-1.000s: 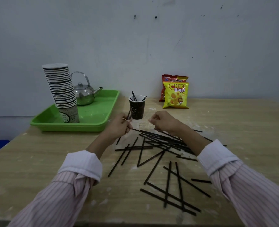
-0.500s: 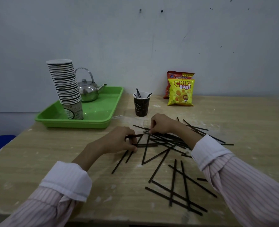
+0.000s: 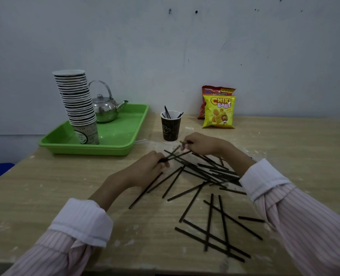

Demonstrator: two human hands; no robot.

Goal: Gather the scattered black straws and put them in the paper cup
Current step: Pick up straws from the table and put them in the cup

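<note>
Pinching is under way at the far edge of the heap: one black straw is held at both ends, raised just clear of the wooden table, probably so it can be tipped upright and dropped into the dark paper cup standing just beyond. The left hand is curled knuckles-up, thumb and fingers closed on the near end; the right hand is bent at the wrist, fingertips nipped on the far end, with what may be a second straw caught there too, though that cannot be told for sure. A few straws are already leaned inside the cup. The scattered straws are crossed over one another between the two striped sleeves, most of the job judged undone. The green tray is kept well aside.
</note>
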